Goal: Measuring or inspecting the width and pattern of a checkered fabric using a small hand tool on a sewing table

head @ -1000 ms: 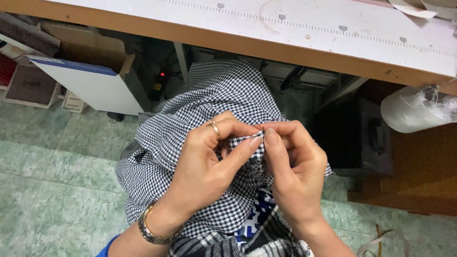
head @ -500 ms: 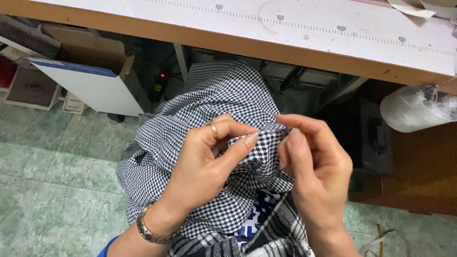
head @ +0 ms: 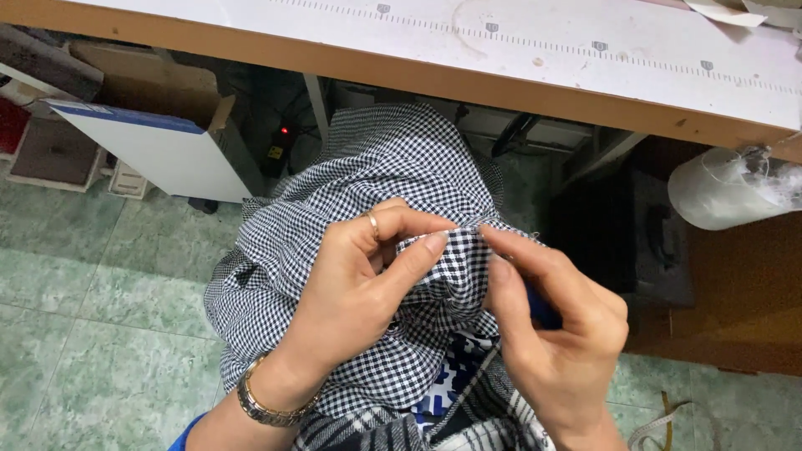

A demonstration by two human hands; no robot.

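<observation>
Since a moment ago, you are spreading your right hand (head: 555,330) away, leaving its grip pinching one checked cloth (head: 393,184) at a fold. Your left hand (head: 363,288) is clamping that fold too, over your lap, below one desk (head: 501,63).

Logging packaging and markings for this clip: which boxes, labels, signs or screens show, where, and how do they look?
Open brown cardboard box with a white, blue-edged flap: upper left, on the green tiled floor under the table.
Printed ruler scale with small grey markers: along the white tabletop, top of view.
No screens or signs show; only a small red indicator light glows under the table.
</observation>
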